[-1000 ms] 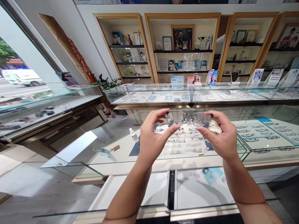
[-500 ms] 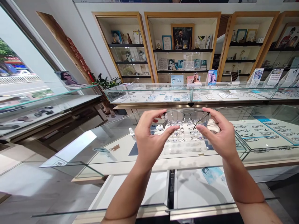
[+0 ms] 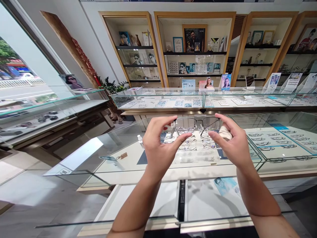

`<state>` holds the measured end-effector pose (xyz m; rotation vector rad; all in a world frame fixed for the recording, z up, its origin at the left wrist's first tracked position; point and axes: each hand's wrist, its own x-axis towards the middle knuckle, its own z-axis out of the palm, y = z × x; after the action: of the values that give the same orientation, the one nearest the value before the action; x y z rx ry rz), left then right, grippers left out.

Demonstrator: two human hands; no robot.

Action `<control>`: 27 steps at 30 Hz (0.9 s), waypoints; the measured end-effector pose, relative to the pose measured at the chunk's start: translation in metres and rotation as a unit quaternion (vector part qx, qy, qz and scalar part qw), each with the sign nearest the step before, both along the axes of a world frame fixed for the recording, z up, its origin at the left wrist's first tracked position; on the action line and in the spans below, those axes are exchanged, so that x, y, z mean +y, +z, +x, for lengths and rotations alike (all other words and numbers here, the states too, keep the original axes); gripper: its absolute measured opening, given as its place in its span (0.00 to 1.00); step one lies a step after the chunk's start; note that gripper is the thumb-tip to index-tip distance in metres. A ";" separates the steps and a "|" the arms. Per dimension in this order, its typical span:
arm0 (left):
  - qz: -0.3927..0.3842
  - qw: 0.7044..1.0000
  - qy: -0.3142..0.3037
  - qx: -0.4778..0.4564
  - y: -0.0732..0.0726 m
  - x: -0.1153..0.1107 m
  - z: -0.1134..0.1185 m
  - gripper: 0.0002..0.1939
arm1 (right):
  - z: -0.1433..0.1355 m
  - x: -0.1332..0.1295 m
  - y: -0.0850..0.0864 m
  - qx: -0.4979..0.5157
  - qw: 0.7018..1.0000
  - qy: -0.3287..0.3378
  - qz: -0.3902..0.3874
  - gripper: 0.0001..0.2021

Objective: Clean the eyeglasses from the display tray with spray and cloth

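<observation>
Thin dark-framed glasses (image 3: 199, 121) are held up level above the glass display case (image 3: 119, 177). My left hand (image 3: 160, 145) pinches the left end of the frame between thumb and fingers. At the other end, my right hand (image 3: 231, 140) grips the rim the same way, and a crumpled whitish cloth (image 3: 225, 133) is tucked in its palm. One temple arm shows behind the right lens, slanting down. Rows of other glasses lie inside the case beneath. A small white bottle (image 3: 140, 139) stands left of my left hand.
A brown tag (image 3: 122, 156) lies on the left of the case. Open white drawers (image 3: 210, 205) are below, with a blue leaflet (image 3: 224, 185) in the right one. Another display counter (image 3: 160, 107) runs behind, in front of wooden wall shelves (image 3: 195, 54). A side counter (image 3: 81, 107) stands at the left.
The glasses have turned very slightly in both hands, and the visible temple arm has shifted a little left. Both hands keep nearly the same place and hold.
</observation>
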<state>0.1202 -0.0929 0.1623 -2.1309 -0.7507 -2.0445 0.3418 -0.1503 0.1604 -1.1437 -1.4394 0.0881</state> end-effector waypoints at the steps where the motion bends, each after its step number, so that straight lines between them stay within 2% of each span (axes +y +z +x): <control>1: 0.003 1.000 0.001 -0.002 0.000 0.000 0.000 0.25 | 0.001 0.000 0.000 0.004 1.000 -0.002 0.001 0.26; 11: 0.074 0.997 -0.015 0.001 -0.001 0.004 -0.002 0.27 | 0.007 0.008 0.000 0.060 0.997 0.014 0.046 0.15; 18: 0.099 0.995 -0.017 0.004 0.001 0.005 -0.003 0.27 | 0.008 0.006 0.003 0.039 0.998 0.022 0.046 0.17; 27: 0.101 0.994 -0.052 0.011 0.002 0.007 -0.005 0.29 | 0.008 0.004 0.005 0.020 0.998 0.031 0.054 0.23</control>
<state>0.1156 -0.0856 0.1641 -2.1154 -0.4186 -2.0433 0.3496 -0.1463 0.1659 -1.0043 -1.4267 0.0758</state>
